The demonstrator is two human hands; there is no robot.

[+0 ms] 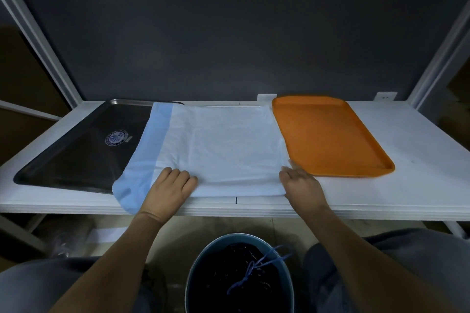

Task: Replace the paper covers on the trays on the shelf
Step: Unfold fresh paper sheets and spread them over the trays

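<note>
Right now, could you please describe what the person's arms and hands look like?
The left hand and right hand are bare: no gloves, rings or watch show. The left forearm and right forearm are bare too, no sleeve in view.

Dark grey wall (229, 20) — white posts (38, 33) — dim.
</note>
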